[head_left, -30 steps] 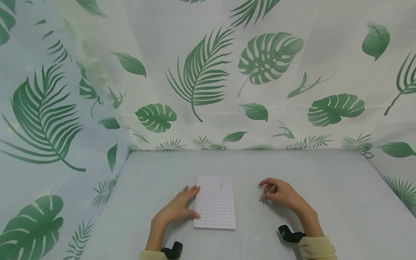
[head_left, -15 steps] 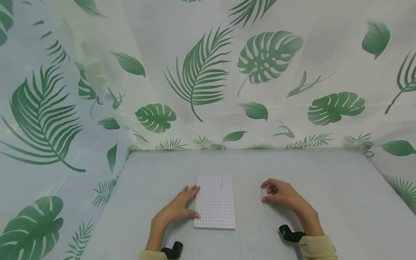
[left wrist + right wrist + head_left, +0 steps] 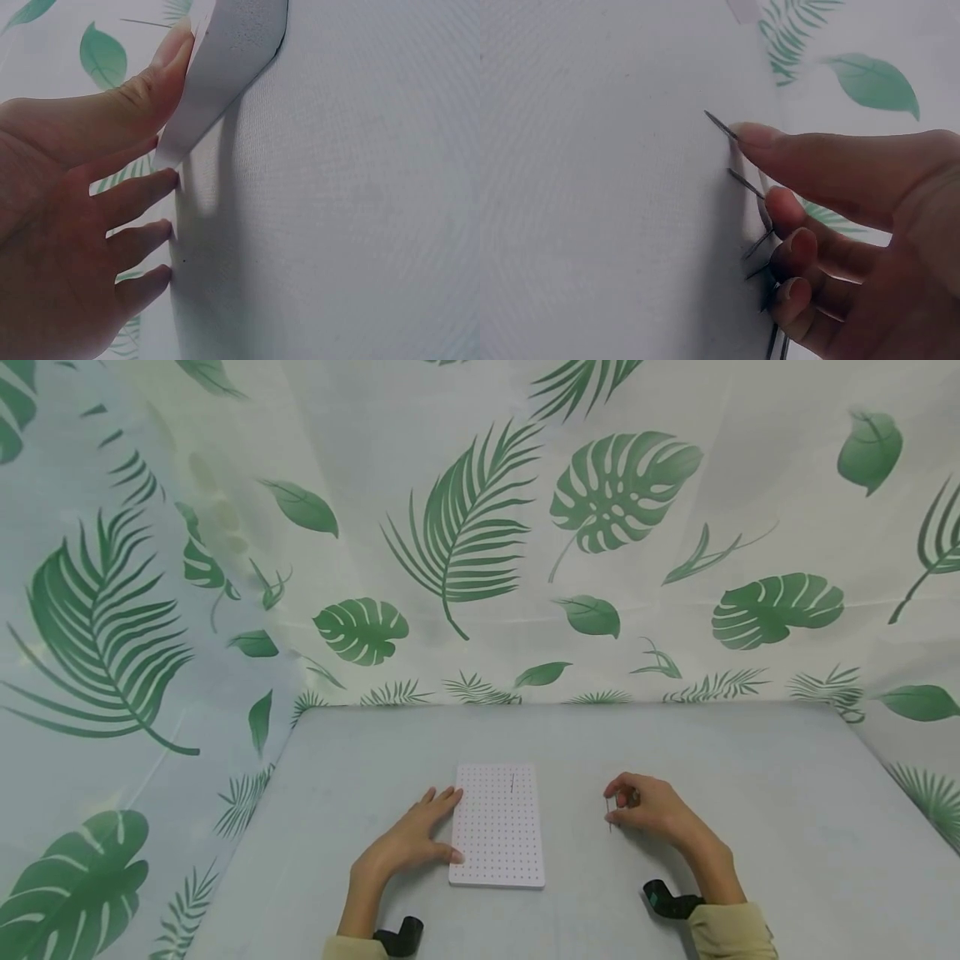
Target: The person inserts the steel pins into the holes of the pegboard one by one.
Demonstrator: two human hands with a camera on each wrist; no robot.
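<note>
A white board [image 3: 497, 839] with rows of small holes lies on the table, and one thin dark needle [image 3: 512, 783] stands near its far end. My left hand [image 3: 408, 839] rests against the board's left edge with fingers spread; its thumb [image 3: 169, 67] touches the side in the left wrist view. Right of the board, my right hand [image 3: 652, 806] pinches a slender needle [image 3: 720, 124] between thumb and fingers. Several more needles [image 3: 746, 182] poke out among the curled fingers in the right wrist view. Their far ends are partly hidden by the hand.
The pale grey table [image 3: 570, 739] reaches back to a leaf-print cloth backdrop [image 3: 480, 568], with more of that cloth at the left. A black wrist camera [image 3: 408, 935] sits by the left wrist, another black camera [image 3: 663, 902] by the right.
My right fingers have shifted the needles; the gripped one moves slightly right and index finger and thumb line up along it. The left hand and board stay in place.
</note>
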